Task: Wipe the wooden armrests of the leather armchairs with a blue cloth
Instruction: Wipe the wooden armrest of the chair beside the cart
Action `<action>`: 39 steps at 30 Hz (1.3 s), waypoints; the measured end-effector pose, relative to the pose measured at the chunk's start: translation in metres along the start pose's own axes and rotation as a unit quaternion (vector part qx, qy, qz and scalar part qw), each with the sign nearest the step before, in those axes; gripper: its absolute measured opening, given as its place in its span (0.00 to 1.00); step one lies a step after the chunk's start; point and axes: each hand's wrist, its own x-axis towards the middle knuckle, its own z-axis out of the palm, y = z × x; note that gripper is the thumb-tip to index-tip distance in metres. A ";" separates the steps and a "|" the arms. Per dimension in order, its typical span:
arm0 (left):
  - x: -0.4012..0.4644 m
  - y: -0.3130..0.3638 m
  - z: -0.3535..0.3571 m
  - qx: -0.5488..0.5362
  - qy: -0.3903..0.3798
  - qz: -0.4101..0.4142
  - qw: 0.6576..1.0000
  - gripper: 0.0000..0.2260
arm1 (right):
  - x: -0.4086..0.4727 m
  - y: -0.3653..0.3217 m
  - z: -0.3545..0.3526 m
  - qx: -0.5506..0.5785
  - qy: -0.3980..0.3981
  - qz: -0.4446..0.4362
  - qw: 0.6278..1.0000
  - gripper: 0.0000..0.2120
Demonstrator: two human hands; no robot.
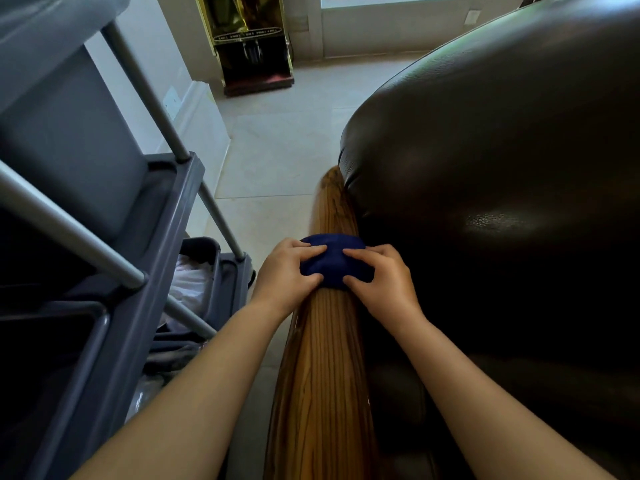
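Armrest (322, 375) under the hands is glossy striped wood. Cloth (334, 263) between them looks soft, matt. Armchair (502, 168) to their right: shiny grained leather.

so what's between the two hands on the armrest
In the head view, the bunched blue cloth sits between the left hand and right hand, pressed on the wooden armrest.

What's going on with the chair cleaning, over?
Left hand and right hand both pressing blue cloth on wooden armrest. Far end unwiped. Grey cart close alongside, not blocking.
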 end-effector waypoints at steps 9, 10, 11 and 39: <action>-0.065 0.026 -0.023 0.029 -0.029 0.000 0.999 0.11 | -0.066 -0.012 -0.022 -0.037 -0.003 -0.037 0.999 0.13; -0.071 0.032 -0.030 0.022 -0.037 -0.006 0.999 0.11 | -0.070 -0.017 -0.030 -0.036 -0.016 -0.038 0.999 0.13; -0.076 0.039 -0.037 0.010 -0.044 -0.013 0.999 0.11 | -0.072 -0.024 -0.040 -0.027 -0.035 -0.033 0.998 0.13; -0.344 0.465 -0.148 -0.095 -0.169 0.135 0.972 0.09 | -0.375 -0.162 -0.495 0.066 -0.002 0.024 0.998 0.09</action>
